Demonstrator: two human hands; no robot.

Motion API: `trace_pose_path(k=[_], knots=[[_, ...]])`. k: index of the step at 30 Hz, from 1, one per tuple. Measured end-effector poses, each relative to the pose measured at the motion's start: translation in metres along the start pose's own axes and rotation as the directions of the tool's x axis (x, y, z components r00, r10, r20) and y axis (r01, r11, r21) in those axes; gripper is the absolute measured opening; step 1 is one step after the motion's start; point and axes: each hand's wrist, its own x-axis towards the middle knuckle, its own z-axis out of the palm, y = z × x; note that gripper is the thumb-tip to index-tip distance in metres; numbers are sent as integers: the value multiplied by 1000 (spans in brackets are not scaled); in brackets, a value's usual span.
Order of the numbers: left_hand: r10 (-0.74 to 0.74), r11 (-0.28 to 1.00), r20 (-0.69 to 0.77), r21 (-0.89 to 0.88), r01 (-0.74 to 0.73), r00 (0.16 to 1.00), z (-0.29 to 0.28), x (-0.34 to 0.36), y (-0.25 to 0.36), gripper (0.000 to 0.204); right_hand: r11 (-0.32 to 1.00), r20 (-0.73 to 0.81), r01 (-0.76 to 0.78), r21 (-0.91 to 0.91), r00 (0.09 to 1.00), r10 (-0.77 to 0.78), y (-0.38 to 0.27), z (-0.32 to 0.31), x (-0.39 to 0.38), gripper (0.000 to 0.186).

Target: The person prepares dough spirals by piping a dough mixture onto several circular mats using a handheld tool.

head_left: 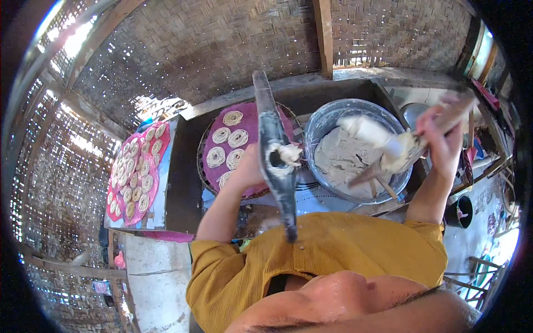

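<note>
My left hand [251, 165] is closed on a long wooden dough press [270, 125], which partly hides its fingers. The press has a round hole in its middle, and pale dough [290, 154] clings beside the hole. My right hand [441, 136] grips a wooden plunger [456, 114], tilted over the tub; its lower part is coated with dough and smeared by motion. Under it stands a round grey tub [317, 117] holding a mass of pale dough [337, 158]. Behind my left hand, coiled noodle nests [237, 137] lie on a round tray lined with pink cloth [216, 125].
More noodle nests [133, 180] cover a pink sheet [156, 195] on a surface at the left. A flat stick [386, 187] leans in the tub. Woven walls [222, 47] and a wooden post [324, 39] rise behind. A black bucket [459, 212] stands on the floor at right.
</note>
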Motion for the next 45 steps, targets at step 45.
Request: trace_pose_path(k=[45], knots=[[-127, 927, -541, -363, -95, 831, -21, -81, -19, 45, 214, 380, 374, -902, 457, 804, 302, 24, -49, 21]])
